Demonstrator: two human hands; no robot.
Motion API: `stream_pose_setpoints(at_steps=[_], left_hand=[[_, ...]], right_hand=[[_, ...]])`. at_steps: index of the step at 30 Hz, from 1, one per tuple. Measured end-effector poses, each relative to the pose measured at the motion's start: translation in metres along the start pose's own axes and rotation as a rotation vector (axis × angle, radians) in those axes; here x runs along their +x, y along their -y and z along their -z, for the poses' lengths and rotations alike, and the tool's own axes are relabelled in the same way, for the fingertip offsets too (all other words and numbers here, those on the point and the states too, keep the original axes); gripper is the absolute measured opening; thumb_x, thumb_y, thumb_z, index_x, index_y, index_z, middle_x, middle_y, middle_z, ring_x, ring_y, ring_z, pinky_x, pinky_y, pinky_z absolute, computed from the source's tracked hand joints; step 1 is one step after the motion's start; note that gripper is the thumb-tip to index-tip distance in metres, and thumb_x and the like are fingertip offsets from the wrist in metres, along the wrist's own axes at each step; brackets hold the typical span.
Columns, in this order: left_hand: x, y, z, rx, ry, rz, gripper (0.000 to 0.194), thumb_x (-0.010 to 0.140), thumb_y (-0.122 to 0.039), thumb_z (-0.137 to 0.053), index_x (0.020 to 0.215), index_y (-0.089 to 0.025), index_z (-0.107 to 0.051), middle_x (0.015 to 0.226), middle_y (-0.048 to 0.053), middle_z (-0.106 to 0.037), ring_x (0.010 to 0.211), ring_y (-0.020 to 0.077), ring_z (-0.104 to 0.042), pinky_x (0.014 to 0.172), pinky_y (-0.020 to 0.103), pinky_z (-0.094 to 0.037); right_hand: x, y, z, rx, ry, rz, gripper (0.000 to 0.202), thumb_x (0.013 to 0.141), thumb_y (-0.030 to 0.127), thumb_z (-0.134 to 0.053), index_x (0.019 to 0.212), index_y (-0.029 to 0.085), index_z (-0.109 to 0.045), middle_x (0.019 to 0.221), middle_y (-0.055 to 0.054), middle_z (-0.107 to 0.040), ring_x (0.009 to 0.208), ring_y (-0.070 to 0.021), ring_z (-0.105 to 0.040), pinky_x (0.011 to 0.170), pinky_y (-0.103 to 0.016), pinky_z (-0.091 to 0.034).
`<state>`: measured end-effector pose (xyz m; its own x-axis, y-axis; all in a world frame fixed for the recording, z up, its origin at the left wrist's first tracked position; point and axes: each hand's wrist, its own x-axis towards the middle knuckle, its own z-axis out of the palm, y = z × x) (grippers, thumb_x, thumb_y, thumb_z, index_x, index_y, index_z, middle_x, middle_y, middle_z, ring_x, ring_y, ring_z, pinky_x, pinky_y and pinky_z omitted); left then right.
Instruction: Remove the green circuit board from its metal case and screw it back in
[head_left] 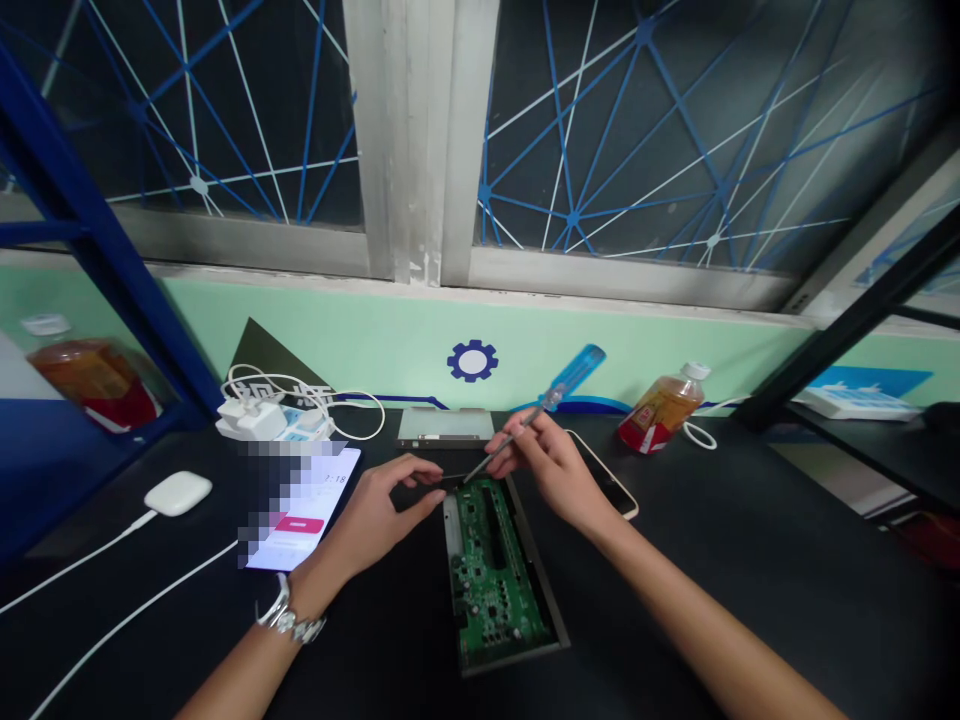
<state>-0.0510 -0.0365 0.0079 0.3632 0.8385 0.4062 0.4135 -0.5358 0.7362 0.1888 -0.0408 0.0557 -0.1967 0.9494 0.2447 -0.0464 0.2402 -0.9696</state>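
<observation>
Head cam: screwdriver (559, 392) diag in R hand (553, 466), tip down-left

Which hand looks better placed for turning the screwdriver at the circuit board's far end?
Probably the right hand: it grips the screwdriver by its shaft, tip near the far end of the circuit board. The left hand is near that end without a screwdriver.

White chargers (259, 418) sit behind a lit phone (301, 523).

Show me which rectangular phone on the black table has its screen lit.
The white-screened phone beside the left hand, showing a pink patch; the pale-edged phone by the right hand is dark.
</observation>
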Motion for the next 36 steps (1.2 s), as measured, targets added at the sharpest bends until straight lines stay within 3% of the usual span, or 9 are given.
stream_pose_setpoints(at_steps=[4, 11, 20, 30, 36], left_hand=[[-0.008, -0.003, -0.003, 0.012, 0.050, 0.026, 0.016, 0.087, -0.031, -0.067, 0.100, -0.024, -0.071, 0.097, 0.003, -0.074, 0.086, 0.0175, -0.067, 0.078, 0.029, -0.052], [-0.009, -0.009, -0.015, -0.036, 0.058, 0.018, 0.011, 0.088, -0.028, -0.065, 0.093, -0.023, -0.073, 0.091, 0.003, -0.074, 0.080, 0.0170, -0.067, 0.074, 0.028, -0.052], [-0.011, -0.008, -0.021, -0.029, 0.047, 0.038, 0.012, 0.091, -0.027, -0.060, 0.091, -0.022, -0.072, 0.086, 0.002, -0.073, 0.075, 0.0161, -0.067, 0.070, 0.026, -0.050], [-0.013, -0.009, -0.026, -0.020, 0.016, -0.019, 0.012, 0.093, -0.024, -0.059, 0.093, -0.022, -0.070, 0.089, 0.002, -0.071, 0.080, 0.0153, -0.067, 0.075, 0.026, -0.049], [-0.011, -0.007, -0.022, -0.031, -0.002, -0.024, 0.010, 0.093, -0.026, -0.060, 0.093, -0.022, -0.070, 0.090, 0.002, -0.071, 0.081, 0.0151, -0.066, 0.075, 0.026, -0.050]], right_hand=[[-0.021, -0.021, 0.003, 0.207, -0.126, -0.022, 0.034, 0.084, 0.040, -0.071, 0.094, 0.024, -0.043, 0.090, -0.002, -0.070, 0.072, -0.0182, -0.070, 0.072, -0.036, -0.056], [-0.034, -0.040, -0.001, 0.352, -0.255, -0.089, 0.037, 0.080, 0.038, -0.076, 0.093, 0.026, -0.044, 0.087, 0.000, -0.071, 0.074, -0.0192, -0.070, 0.074, -0.036, -0.056], [-0.036, -0.043, -0.004, 0.377, -0.260, -0.102, 0.036, 0.081, 0.037, -0.076, 0.092, 0.025, -0.044, 0.086, -0.001, -0.072, 0.073, -0.0191, -0.070, 0.072, -0.036, -0.056], [-0.039, -0.047, -0.007, 0.390, -0.253, -0.094, 0.034, 0.084, 0.038, -0.073, 0.094, 0.025, -0.044, 0.088, -0.002, -0.072, 0.075, -0.0202, -0.071, 0.074, -0.037, -0.056], [-0.039, -0.048, -0.008, 0.462, -0.291, -0.116, 0.034, 0.083, 0.034, -0.075, 0.096, 0.024, -0.044, 0.086, -0.002, -0.073, 0.075, -0.0213, -0.072, 0.074, -0.039, -0.056]])
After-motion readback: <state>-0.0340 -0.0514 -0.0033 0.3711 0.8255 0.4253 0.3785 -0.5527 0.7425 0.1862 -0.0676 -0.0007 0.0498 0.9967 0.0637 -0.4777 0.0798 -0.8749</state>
